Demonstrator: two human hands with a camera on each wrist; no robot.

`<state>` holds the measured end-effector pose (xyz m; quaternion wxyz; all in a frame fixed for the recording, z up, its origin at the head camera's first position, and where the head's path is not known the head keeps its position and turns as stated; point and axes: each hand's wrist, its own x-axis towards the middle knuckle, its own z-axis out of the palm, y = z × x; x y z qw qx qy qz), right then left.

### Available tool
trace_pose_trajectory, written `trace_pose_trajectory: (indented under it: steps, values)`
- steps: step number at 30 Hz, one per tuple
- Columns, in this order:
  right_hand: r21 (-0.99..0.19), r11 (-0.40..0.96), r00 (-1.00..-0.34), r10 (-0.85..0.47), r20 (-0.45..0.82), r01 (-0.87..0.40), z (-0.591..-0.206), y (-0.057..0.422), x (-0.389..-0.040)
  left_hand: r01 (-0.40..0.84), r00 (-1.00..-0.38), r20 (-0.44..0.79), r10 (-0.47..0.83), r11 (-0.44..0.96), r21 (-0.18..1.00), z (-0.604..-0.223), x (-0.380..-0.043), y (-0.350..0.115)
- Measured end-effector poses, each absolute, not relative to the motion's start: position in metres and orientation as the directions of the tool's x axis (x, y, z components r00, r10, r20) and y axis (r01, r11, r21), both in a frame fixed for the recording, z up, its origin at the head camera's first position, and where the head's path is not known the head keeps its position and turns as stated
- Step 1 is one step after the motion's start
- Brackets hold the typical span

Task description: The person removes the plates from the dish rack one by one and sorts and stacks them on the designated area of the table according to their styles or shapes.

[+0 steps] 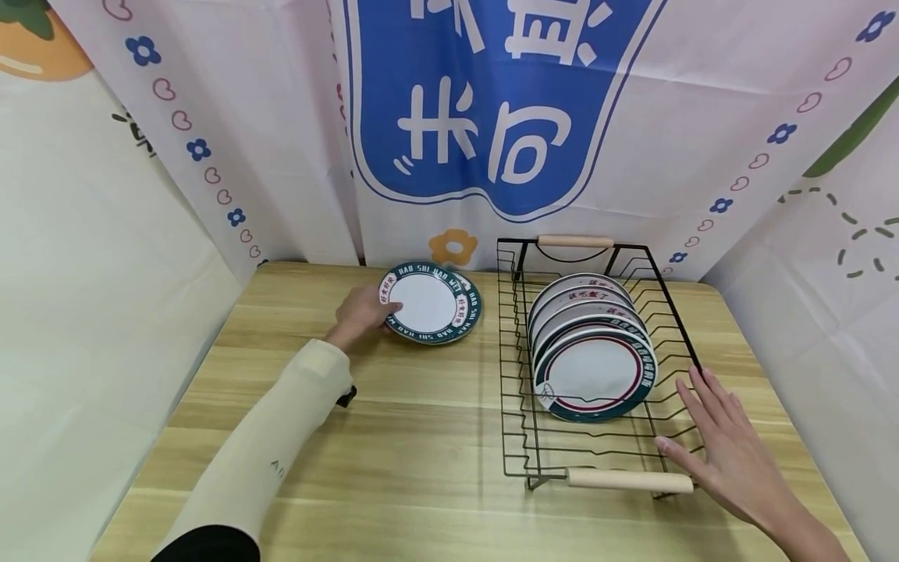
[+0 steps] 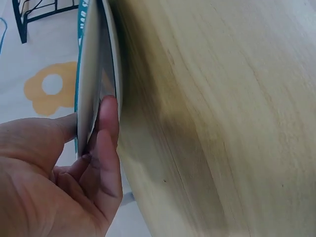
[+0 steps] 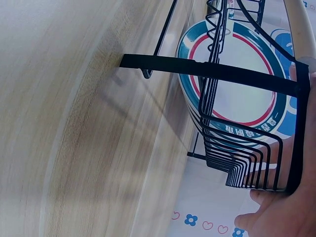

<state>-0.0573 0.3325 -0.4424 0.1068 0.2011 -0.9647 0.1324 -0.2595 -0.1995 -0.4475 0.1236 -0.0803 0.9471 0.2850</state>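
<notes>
At the back middle of the table, my left hand [image 1: 361, 316] pinches the left edge of a white plate [image 1: 424, 304] with a green lettered rim. Its thumb lies on top, and in the left wrist view the fingers [image 2: 108, 163] come up under the plate [image 2: 89, 84]. Another plate [image 1: 475, 306] shows beneath it, slightly offset to the right. My right hand [image 1: 733, 449] rests along the right side of a black wire dish rack [image 1: 516, 474], fingers extended and thumb over its wires. Several plates [image 1: 593, 375] stand tilted in a row inside the rack.
The rack has wooden handles [image 1: 628, 480] at its front and back ends. It stands on a wood-grain table [image 1: 414, 460]. Printed cloth [image 1: 281, 117] hangs behind the table and along both sides.
</notes>
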Motion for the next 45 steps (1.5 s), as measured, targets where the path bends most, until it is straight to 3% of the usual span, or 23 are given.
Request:
trace_pose_trajectory:
  steps: [12,34,45]
  values:
    - [-0.209,0.887,-0.898,-0.358,0.255,-0.413,-0.444,0.332,-0.057,-0.181,-0.959,-0.273,-0.081,0.914,0.364,-0.455,-0.26,-0.191]
    - [-0.197,0.887,-0.894,-0.363,0.262,-0.418,-0.443,0.332,-0.058,-0.14,-0.973,-0.221,-0.069,0.937,0.32,-0.467,-0.266,-0.183]
    - [-0.2,0.888,-0.898,-0.361,0.251,-0.413,-0.442,0.331,-0.057,-0.062,-0.997,-0.057,-0.048,0.959,0.276,-0.457,-0.266,-0.177]
